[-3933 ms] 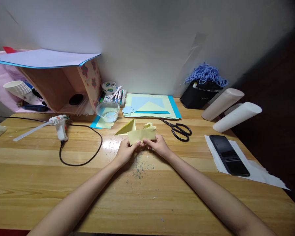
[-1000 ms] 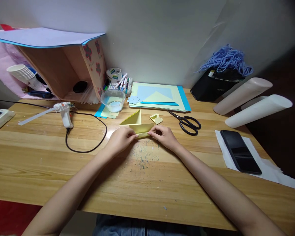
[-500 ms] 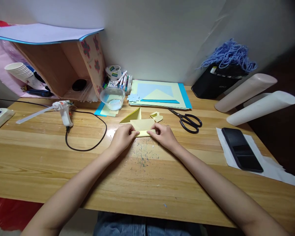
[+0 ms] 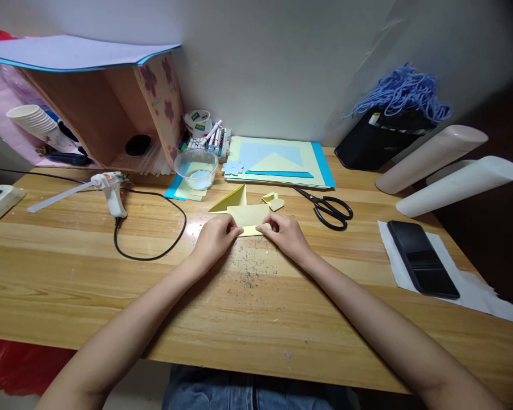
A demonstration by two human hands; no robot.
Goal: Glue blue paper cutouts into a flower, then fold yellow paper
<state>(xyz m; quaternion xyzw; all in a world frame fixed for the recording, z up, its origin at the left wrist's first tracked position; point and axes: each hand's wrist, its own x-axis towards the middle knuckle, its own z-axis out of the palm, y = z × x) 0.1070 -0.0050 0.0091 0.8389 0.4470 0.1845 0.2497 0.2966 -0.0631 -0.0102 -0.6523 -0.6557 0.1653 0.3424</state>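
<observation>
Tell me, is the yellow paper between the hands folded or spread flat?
Folded. The yellow paper shows a doubled lower edge, which the left hand and right hand pinch against the table.

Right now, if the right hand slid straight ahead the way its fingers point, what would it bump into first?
The right hand points up-left at the folded yellow paper it already pinches. Past that, probably the yellow paper triangle, though depth is hard to judge.

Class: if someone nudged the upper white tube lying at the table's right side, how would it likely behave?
The upper white tube is round and lies on its side, so it would probably roll. It leans against the lower white tube, which might block or shift too.
</observation>
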